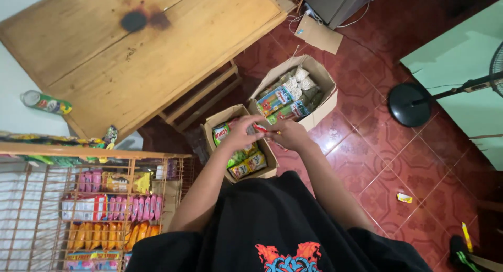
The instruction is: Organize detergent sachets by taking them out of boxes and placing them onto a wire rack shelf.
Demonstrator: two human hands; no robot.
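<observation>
My left hand (242, 131) and my right hand (288, 134) meet above a small open cardboard box (217, 120) on the red tiled floor. Both pinch one small red and white packet (263, 128) between their fingertips. The small box holds green and yellow snack packets (246, 162). Just behind it stands a bigger open cardboard box (326, 78) filled with colourful packets and white pouches.
A wooden table (136, 46) with a dark burn mark stands at the upper left. A wire rack (78, 209) of snack packets fills the lower left. A standing fan's base (414, 104) is at the right. A yellow wrapper (404, 198) lies on the tiles.
</observation>
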